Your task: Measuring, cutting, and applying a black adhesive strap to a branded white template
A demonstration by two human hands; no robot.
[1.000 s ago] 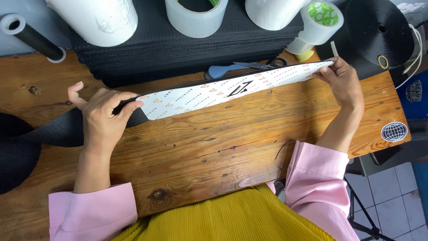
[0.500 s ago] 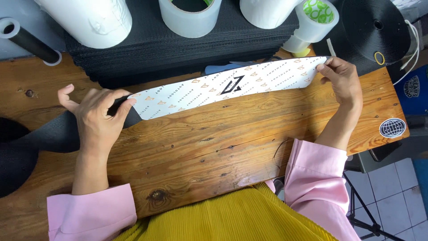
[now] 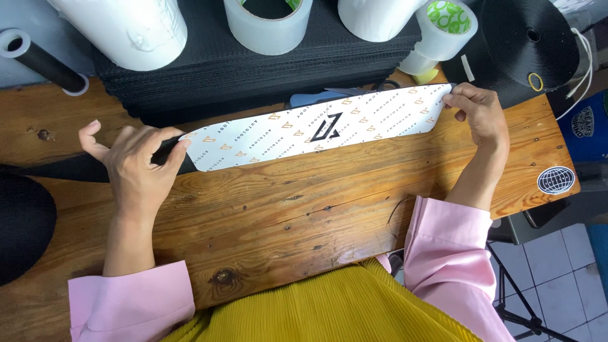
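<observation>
A long white printed strip (image 3: 316,130) stretches across the centre of the frame, just above a wooden worktop (image 3: 285,215), held at both ends. The left hand (image 3: 136,168) has its grip closed on the strip's left end, where a black band (image 3: 76,168) runs off toward the left edge. The right hand (image 3: 481,114) pinches the right end between thumb and fingers. Behind the strip lies a stack of black sheets (image 3: 253,69), topped by white rolls (image 3: 126,28) and a tape roll (image 3: 446,28). A black spool (image 3: 529,44) sits at upper right. Pink sleeves (image 3: 446,253) frame the lower edge.
</observation>
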